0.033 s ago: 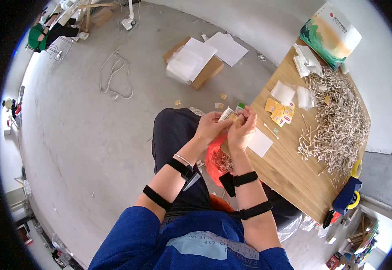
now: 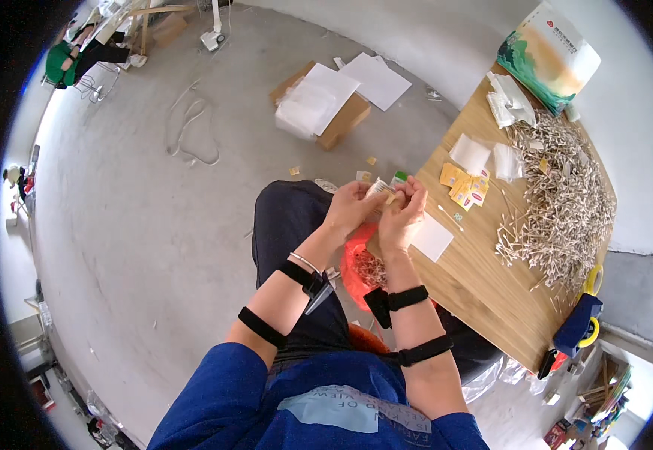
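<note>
The swab bundle shifted only slightly

Little had changed since a moment before: the bundle's white ribbed end showed a bit less plainly, so it had probably been turned, and the same handling seemed under way. The left hand was curled, its thumb and fingers closed on the bundle. The bundle lay between the fingertips of both hands. The right hand was half curled against its right side; whether it gripped, I could not tell. Farther right lay the cotton-swab pile.
</note>
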Available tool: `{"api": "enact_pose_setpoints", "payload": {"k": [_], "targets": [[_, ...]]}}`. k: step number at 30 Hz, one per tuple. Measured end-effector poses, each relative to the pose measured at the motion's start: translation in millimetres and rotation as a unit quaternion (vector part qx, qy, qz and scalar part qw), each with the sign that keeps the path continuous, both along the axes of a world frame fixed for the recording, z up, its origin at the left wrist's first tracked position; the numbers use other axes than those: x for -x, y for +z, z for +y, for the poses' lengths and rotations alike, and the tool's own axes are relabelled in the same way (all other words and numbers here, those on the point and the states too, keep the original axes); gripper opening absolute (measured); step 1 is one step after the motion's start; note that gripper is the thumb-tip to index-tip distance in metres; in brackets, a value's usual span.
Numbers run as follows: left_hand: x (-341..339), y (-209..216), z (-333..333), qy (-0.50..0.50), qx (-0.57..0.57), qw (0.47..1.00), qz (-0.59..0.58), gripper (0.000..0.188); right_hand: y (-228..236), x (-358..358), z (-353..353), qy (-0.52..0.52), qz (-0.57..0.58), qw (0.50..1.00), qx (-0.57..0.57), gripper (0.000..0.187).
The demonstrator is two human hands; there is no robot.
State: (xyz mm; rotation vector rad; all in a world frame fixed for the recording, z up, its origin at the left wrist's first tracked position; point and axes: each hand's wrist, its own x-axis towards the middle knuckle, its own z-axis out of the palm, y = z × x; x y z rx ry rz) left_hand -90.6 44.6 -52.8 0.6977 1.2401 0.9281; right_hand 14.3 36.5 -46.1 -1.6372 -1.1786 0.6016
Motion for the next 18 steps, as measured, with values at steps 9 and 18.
{"api": "enact_pose_setpoints", "payload": {"k": [9,18], "targets": [[-12.1,-10.5,27.1,-0.15,-0.152,0.919,0.331,0.039,0.4,2.2,0.9,-0.002,0.007,1.0,-0.017,0.049],[-9.1,5.9,27.2,-0.122,-0.193,0.898,0.376,0.037,7.7,4.8,-3.4,0.015,-0.033,0.998,-0.05,0.057]]}}
